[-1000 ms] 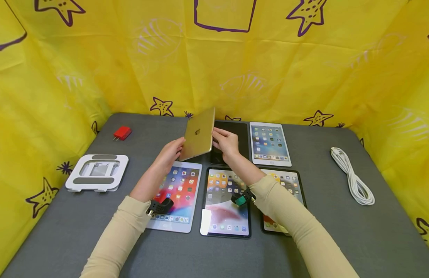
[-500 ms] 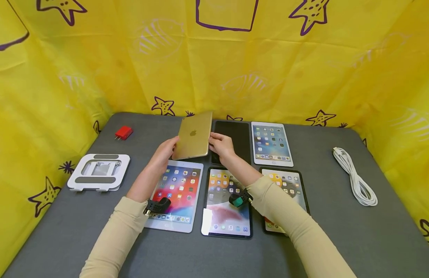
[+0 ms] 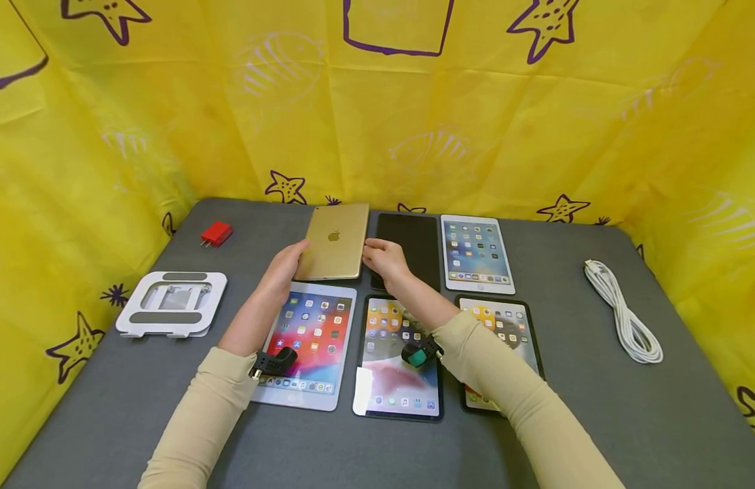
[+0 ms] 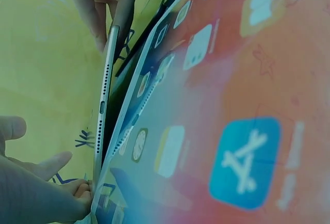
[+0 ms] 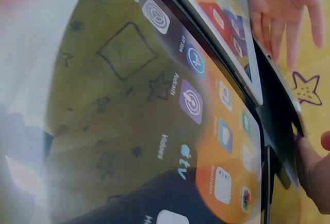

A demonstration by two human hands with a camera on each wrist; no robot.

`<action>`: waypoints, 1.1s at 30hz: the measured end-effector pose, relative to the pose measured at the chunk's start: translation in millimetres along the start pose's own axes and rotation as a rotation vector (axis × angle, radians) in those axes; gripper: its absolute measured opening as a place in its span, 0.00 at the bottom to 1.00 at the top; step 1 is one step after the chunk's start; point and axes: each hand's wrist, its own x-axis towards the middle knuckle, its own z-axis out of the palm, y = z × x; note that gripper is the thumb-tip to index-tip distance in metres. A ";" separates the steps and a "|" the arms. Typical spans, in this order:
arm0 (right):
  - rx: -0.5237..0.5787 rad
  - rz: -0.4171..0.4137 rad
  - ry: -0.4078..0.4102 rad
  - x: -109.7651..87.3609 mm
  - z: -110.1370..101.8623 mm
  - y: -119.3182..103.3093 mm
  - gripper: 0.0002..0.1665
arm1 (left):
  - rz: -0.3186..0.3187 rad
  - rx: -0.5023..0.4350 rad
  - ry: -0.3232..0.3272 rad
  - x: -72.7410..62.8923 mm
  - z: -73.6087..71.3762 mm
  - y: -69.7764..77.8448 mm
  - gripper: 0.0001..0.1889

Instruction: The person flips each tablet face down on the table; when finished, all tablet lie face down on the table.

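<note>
A gold tablet [image 3: 333, 244], its back with the apple logo facing up, lies slightly raised over the grey table in the head view. My left hand [image 3: 286, 266] touches its left edge with fingertips; in the left wrist view, the thumb stands clear of the tablet. Across from it, my right hand [image 3: 385, 261] pinches the right edge between thumb and fingers. The left wrist view shows the port edge [image 4: 102, 105] with a dark gap under it. Directly in front lies a white-framed tablet [image 3: 313, 346] with a lit screen, partly under my left wrist.
A black tablet [image 3: 408, 234] and a white tablet [image 3: 477, 252] lie at the back. Two dark-framed tablets, one central [image 3: 398, 387] and one right [image 3: 502, 319], lie in front. Left are a red charger [image 3: 216, 233] and folding stand [image 3: 172, 303]; a white cable [image 3: 622, 312] lies right.
The gold tablet has swung down from steeply tilted to nearly flat and shifted left. Both hands have moved left and lower with it; the left thumb no longer grips the edge.
</note>
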 end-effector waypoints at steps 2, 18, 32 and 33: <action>-0.006 0.005 -0.015 -0.3 0.4 0.8 0.23 | 0.004 -0.003 0.004 0.8 -0.9 0.0 0.31; -0.119 -0.010 -0.083 -4.1 1.4 5.9 0.26 | 0.022 -0.002 0.016 2.9 -3.5 -1.4 0.32; -0.241 -0.026 -0.112 -6.2 0.7 7.8 0.30 | 0.041 0.092 0.017 2.9 -2.7 -6.0 0.33; -0.247 -0.027 -0.112 -6.3 0.7 8.2 0.30 | 0.041 0.097 0.015 2.8 -2.7 -6.4 0.33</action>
